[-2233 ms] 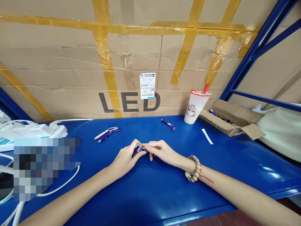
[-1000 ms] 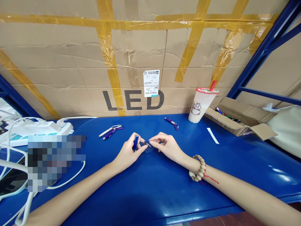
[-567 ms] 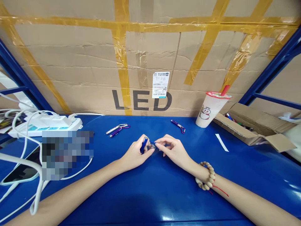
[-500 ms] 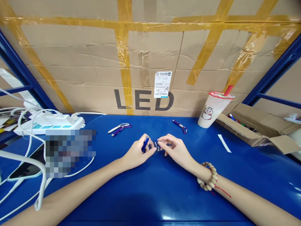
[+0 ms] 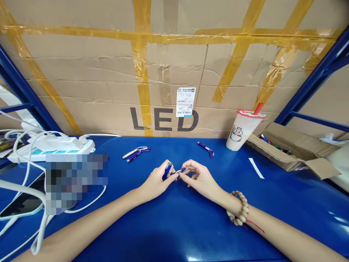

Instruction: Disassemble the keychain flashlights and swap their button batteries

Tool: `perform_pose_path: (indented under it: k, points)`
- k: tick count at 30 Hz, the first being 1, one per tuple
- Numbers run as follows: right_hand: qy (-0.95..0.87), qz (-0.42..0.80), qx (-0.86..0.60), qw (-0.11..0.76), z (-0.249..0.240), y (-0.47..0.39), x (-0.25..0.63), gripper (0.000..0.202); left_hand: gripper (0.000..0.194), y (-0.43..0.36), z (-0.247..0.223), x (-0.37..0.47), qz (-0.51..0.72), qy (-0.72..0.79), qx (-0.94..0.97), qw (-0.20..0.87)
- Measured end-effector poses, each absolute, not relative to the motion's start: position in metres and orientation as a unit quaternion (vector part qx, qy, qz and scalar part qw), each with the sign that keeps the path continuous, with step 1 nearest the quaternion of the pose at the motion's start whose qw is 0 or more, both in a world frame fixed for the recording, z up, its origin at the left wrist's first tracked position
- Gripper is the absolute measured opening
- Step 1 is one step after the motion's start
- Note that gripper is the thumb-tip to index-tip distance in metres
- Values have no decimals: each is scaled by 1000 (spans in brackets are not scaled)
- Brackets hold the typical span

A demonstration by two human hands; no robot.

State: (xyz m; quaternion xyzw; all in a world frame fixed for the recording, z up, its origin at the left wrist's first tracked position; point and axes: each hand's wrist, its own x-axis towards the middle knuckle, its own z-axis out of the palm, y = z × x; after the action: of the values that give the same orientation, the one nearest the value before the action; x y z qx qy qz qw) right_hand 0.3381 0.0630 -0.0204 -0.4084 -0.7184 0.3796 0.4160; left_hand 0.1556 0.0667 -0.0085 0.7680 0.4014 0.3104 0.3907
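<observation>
My left hand (image 5: 154,185) is closed around a small blue tube (image 5: 167,171), like the body of a keychain flashlight, whose upper end sticks up past the index finger. My right hand (image 5: 201,178) pinches a small carabiner clip (image 5: 182,170) with a blue loop and a metal end. The clip lies nearly sideways between the two hands, its metal end at my left thumb and fingertips. Fingers hide whether clip and tube touch. Beyond the hands, a silver keychain flashlight (image 5: 130,153) and a purple one (image 5: 134,156) lie together; another purple flashlight (image 5: 204,147) lies to the right.
A lidded drink cup (image 5: 241,131) and an open cardboard box (image 5: 286,160) stand at the right, near a white paper strip (image 5: 256,168). At the left are a power strip (image 5: 88,147), white cables and a phone (image 5: 25,202). A large carton (image 5: 109,87) backs the blue table (image 5: 174,225).
The carabiner clip has turned from hanging upright to nearly sideways, and its metal end has come to my left fingertips. My hands are closer together. The view has shifted slightly.
</observation>
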Motion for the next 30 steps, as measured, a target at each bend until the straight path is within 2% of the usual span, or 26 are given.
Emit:
perform_pose_path:
  k: [3, 6, 13, 23, 30]
  points:
    - [-734, 339, -419, 414, -19, 64, 339, 14, 24, 66, -7, 156, 312, 403, 777, 370]
    - [-753, 314, -421, 396, -18, 64, 340, 10, 23, 66, -6, 156, 317, 399, 762, 400]
    - [-754, 365, -409, 361, -14, 60, 340, 7, 23, 67, -6, 156, 336, 395, 750, 412]
    - [-792, 278, -404, 364, -19, 61, 341, 23, 19, 65, -7, 156, 350, 396, 772, 352]
    - [-794, 246, -401, 386, -19, 63, 340, 25, 13, 64, -10, 152, 355, 406, 776, 328]
